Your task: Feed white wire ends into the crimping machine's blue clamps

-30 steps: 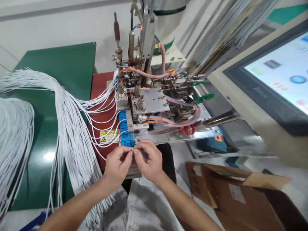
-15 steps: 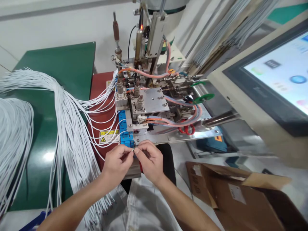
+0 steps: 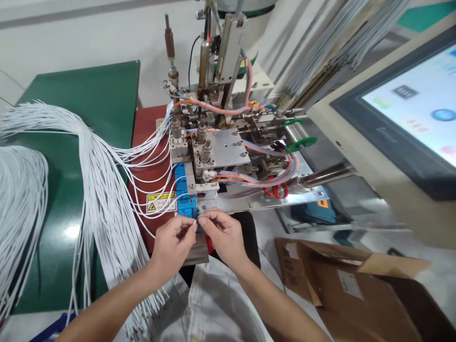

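My left hand [image 3: 174,239] pinches a white cable [image 3: 194,222] close to its end, between thumb and forefinger. My right hand [image 3: 223,236] meets it there, thumb and forefinger closed on the tip of the same cable; the tip itself is mostly covered by the fingers. Just beyond the fingertips is a row of blue clamp blocks [image 3: 185,205] along the machine's edge, with several white cables lying in them. From these blocks the cables run left to a large bundle of white cables [image 3: 103,213].
The machine [image 3: 221,147] with hoses and metal plates stands ahead. A green-flanged wire spool [image 3: 299,137] sits at its right. A touchscreen [image 3: 416,104] juts in at right, above an open cardboard box [image 3: 359,294]. Another cable coil [image 3: 21,209] lies on the green table [image 3: 117,85].
A vertical part of the machine has moved slightly, and the spool shows more clearly. My hands stay nearly in place, the right fingers shifting a little at the cable tip.
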`<state>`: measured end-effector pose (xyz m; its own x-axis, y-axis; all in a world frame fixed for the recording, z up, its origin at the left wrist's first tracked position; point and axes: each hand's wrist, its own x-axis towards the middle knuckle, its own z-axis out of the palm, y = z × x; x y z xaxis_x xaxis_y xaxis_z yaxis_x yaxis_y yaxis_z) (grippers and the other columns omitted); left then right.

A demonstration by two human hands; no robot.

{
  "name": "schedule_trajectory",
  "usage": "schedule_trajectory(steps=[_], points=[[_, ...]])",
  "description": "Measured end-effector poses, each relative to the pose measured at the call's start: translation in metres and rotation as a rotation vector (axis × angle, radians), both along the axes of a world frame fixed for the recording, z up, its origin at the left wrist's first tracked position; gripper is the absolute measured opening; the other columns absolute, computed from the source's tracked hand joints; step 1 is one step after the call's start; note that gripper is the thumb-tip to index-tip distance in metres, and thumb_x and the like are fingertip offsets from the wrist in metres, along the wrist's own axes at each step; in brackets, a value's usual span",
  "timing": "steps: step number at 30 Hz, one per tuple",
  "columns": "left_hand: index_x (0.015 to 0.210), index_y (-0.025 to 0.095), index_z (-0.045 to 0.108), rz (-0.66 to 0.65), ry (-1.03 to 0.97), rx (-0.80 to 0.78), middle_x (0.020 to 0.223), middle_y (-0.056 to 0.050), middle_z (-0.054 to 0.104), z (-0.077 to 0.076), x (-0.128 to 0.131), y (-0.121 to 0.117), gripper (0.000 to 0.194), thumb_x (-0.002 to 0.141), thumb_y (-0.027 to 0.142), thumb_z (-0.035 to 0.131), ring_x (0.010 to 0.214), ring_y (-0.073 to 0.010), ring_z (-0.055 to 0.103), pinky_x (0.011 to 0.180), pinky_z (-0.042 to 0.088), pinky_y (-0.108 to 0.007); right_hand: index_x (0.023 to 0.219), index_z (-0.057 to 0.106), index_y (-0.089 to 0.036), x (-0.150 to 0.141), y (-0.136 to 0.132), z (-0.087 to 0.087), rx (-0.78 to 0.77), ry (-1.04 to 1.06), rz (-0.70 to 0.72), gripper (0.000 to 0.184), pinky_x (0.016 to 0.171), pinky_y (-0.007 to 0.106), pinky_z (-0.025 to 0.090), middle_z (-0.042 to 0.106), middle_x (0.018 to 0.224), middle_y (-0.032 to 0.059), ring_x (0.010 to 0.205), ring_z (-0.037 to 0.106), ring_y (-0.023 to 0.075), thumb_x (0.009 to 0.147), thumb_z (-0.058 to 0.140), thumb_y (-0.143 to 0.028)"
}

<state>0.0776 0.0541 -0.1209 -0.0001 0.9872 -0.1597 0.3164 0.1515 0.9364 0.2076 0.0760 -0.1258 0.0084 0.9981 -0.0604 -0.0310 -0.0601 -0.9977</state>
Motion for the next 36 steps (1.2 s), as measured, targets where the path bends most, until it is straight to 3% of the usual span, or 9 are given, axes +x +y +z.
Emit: schedule_trajectory(steps=[4, 9, 11, 14, 18, 28, 34, 36], points=[[0.080, 0.015, 0.057, 0.011, -0.020, 0.000, 0.061, 0.001, 0.058, 0.002, 0.002, 0.001, 0.016, 0.082, 0.030, 0.052, 0.054, -0.0089, 0.055, 0.054, 0.044, -0.019, 0.064, 0.059, -0.018, -0.002, -0.004, 0.000, 0.046, -0.064, -0.035, 0.012, 0.058, 0.027, 0.047, 0.058, 0.064, 0.0014, 0.061, 0.055, 0.0130, 0.074, 0.057, -0.023], [0.096, 0.016, 0.057, -0.089, 0.046, -0.047, 0.073, 0.000, 0.061, 0.005, -0.009, 0.009, 0.021, 0.081, 0.029, 0.053, 0.054, -0.0084, 0.053, 0.053, 0.044, -0.020, 0.067, 0.058, -0.019, 0.005, -0.002, -0.005, 0.399, -0.534, -0.076, 0.010, 0.066, 0.030, 0.045, 0.059, 0.068, 0.0042, 0.069, 0.055, 0.0162, 0.076, 0.054, -0.019], [0.101, 0.019, 0.056, -0.144, 0.171, -0.036, 0.077, 0.000, 0.061, 0.008, -0.019, 0.015, 0.023, 0.079, 0.027, 0.055, 0.055, -0.0085, 0.053, 0.055, 0.044, -0.021, 0.069, 0.057, -0.019, 0.009, 0.002, -0.010, 0.371, -0.621, -0.035, 0.011, 0.066, 0.030, 0.044, 0.059, 0.069, 0.0044, 0.068, 0.055, 0.0163, 0.078, 0.051, -0.019], [0.088, 0.019, 0.060, -0.225, 0.374, 0.081, 0.080, 0.000, 0.060, 0.012, -0.030, 0.022, 0.012, 0.080, 0.022, 0.053, 0.064, -0.0104, 0.054, 0.064, 0.044, -0.023, 0.072, 0.054, -0.019, 0.013, 0.008, -0.016, 0.252, -0.672, 0.048, 0.012, 0.063, 0.028, 0.044, 0.058, 0.071, 0.0042, 0.068, 0.055, 0.0161, 0.081, 0.046, -0.020], [0.082, 0.017, 0.061, -0.258, 0.508, 0.187, 0.079, -0.002, 0.059, 0.008, -0.035, 0.027, 0.013, 0.082, 0.017, 0.049, 0.074, -0.0136, 0.055, 0.070, 0.044, -0.027, 0.075, 0.053, -0.019, 0.012, 0.010, -0.017, 0.224, -0.752, 0.137, 0.012, 0.064, 0.028, 0.043, 0.058, 0.073, 0.0046, 0.072, 0.056, 0.0177, 0.081, 0.043, -0.018], [0.083, 0.017, 0.064, -0.276, 0.650, 0.195, 0.081, -0.005, 0.063, 0.006, -0.029, 0.030, 0.018, 0.082, 0.012, 0.047, 0.077, -0.0177, 0.059, 0.073, 0.046, -0.032, 0.071, 0.055, -0.019, 0.014, 0.018, -0.018, 0.124, -0.813, 0.193, 0.010, 0.057, 0.026, 0.039, 0.060, 0.071, 0.0029, 0.064, 0.055, 0.0161, 0.077, 0.047, -0.016], [0.081, 0.017, 0.063, -0.296, 0.694, 0.230, 0.078, -0.004, 0.062, 0.005, -0.028, 0.031, 0.017, 0.081, 0.011, 0.047, 0.074, -0.0167, 0.059, 0.070, 0.047, -0.029, 0.071, 0.050, -0.020, 0.019, 0.025, -0.020, 0.201, -0.766, 0.315, 0.021, 0.063, 0.025, 0.038, 0.056, 0.070, 0.0008, 0.067, 0.053, 0.0144, 0.087, 0.038, -0.026], [0.081, 0.016, 0.063, -0.300, 0.700, 0.241, 0.077, -0.004, 0.062, 0.004, -0.028, 0.031, 0.018, 0.082, 0.011, 0.046, 0.074, -0.0168, 0.059, 0.071, 0.047, -0.029, 0.067, 0.046, -0.020, 0.016, 0.025, -0.025, 0.244, -0.756, 0.280, 0.027, 0.062, 0.026, 0.037, 0.051, 0.064, 0.0000, 0.064, 0.050, 0.0142, 0.089, 0.034, -0.029]])
